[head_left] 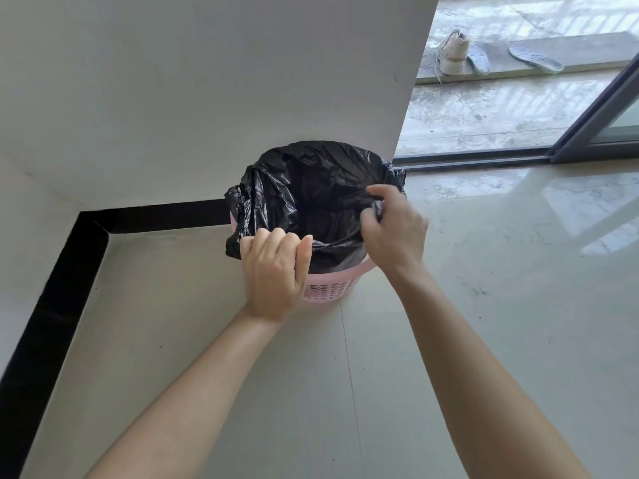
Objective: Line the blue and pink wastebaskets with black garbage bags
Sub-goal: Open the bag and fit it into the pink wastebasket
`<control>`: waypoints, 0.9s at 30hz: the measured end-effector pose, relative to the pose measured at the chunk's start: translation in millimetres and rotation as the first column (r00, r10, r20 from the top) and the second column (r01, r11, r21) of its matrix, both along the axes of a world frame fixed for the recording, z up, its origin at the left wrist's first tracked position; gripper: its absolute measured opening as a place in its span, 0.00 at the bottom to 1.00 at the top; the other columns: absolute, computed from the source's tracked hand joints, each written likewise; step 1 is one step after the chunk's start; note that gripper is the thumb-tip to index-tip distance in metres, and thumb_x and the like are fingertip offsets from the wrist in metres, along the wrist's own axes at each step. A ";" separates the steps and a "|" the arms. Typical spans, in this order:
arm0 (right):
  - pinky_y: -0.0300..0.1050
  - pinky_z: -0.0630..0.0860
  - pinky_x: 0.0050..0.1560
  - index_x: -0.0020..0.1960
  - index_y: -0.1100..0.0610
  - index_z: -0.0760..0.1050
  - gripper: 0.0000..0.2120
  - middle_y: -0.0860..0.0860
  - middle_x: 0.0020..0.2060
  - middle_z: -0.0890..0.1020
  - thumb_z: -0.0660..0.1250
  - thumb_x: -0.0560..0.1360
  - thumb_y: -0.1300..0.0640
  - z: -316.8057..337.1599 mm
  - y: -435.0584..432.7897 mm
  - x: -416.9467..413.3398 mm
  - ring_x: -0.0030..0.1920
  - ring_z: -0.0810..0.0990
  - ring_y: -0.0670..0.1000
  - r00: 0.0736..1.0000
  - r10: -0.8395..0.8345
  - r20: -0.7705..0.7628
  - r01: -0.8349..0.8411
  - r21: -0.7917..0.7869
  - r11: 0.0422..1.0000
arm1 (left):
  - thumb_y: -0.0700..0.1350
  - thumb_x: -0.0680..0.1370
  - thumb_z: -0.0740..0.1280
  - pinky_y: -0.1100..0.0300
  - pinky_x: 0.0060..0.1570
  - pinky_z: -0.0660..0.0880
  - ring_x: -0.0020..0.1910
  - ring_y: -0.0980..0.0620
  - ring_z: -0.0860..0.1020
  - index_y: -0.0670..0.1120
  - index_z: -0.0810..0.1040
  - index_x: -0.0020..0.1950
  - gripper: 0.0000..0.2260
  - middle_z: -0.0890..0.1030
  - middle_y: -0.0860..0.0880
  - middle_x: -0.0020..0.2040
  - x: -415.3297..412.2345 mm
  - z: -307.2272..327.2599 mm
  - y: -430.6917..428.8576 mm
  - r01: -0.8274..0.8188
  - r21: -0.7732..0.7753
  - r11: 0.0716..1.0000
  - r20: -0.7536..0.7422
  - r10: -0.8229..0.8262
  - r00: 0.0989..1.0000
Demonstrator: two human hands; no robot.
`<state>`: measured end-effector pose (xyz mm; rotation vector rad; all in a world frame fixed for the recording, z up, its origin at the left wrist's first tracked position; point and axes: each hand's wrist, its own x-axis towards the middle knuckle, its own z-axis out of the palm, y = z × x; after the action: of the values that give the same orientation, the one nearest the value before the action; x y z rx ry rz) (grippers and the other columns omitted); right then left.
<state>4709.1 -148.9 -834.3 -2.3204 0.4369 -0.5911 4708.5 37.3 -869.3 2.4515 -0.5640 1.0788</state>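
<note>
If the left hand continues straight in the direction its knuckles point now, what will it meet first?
The left hand points away from the person, over the near edge of the black bag. It would probably meet the bag's inside first, then the white wall behind the pink basket; depth is unclear.

White wall (207, 81), glossy tiled floor (501, 305), sliding glass door (594, 108).

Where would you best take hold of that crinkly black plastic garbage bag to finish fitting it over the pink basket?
Probably at the loose near hem of the black plastic garbage bag, coming from above. It is already folded outside the far rim, while the pink perforated plastic wastebasket still shows bare in front, between the left hand and right hand.
</note>
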 end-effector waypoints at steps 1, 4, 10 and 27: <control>0.41 0.70 0.47 0.58 0.47 0.76 0.16 0.43 0.37 0.79 0.61 0.72 0.57 -1.6 -1.5 -3.4 0.38 0.77 0.45 0.990 -0.070 0.125 0.044 0.202 0.978 | 0.50 0.84 0.55 0.51 0.38 0.62 0.33 0.45 0.65 0.44 0.67 0.34 0.20 0.68 0.47 0.30 -0.4 0.0 1.9 0.025 0.021 0.999 0.015 -0.026 1.000; 0.34 0.68 0.38 0.52 0.47 0.74 0.12 0.43 0.31 0.74 0.58 0.73 0.58 -13.3 0.5 -18.4 0.32 0.73 0.42 0.911 -0.340 0.233 0.177 0.525 0.833 | 0.51 0.83 0.54 0.51 0.37 0.62 0.33 0.45 0.65 0.43 0.68 0.36 0.19 0.68 0.46 0.32 -4.4 -3.8 3.6 0.106 0.132 0.986 0.088 -0.118 0.989; 0.60 0.76 0.44 0.53 0.51 0.68 0.05 0.51 0.38 0.77 0.55 0.81 0.57 -57.5 30.0 -43.9 0.41 0.79 0.59 0.918 -0.388 0.084 0.226 0.693 0.684 | 0.48 0.83 0.54 0.48 0.48 0.63 0.41 0.44 0.68 0.43 0.67 0.42 0.12 0.74 0.42 0.40 -17.2 -23.1 -0.8 0.054 0.086 0.995 0.127 -0.065 0.990; 0.47 0.74 0.54 0.56 0.55 0.72 0.10 0.50 0.51 0.75 0.61 0.76 0.54 -45.2 12.4 -20.1 0.49 0.76 0.47 0.943 -0.273 -0.188 0.307 0.808 0.503 | 0.53 0.81 0.58 0.48 0.49 0.64 0.43 0.43 0.72 0.44 0.73 0.42 0.15 0.74 0.45 0.41 -30.7 -25.0 44.3 -0.028 0.130 0.991 -0.059 0.036 0.998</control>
<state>4689.1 -136.5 -879.6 -1.3209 0.9181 -0.3601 4677.9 81.6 -894.3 2.6034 -0.5943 1.0043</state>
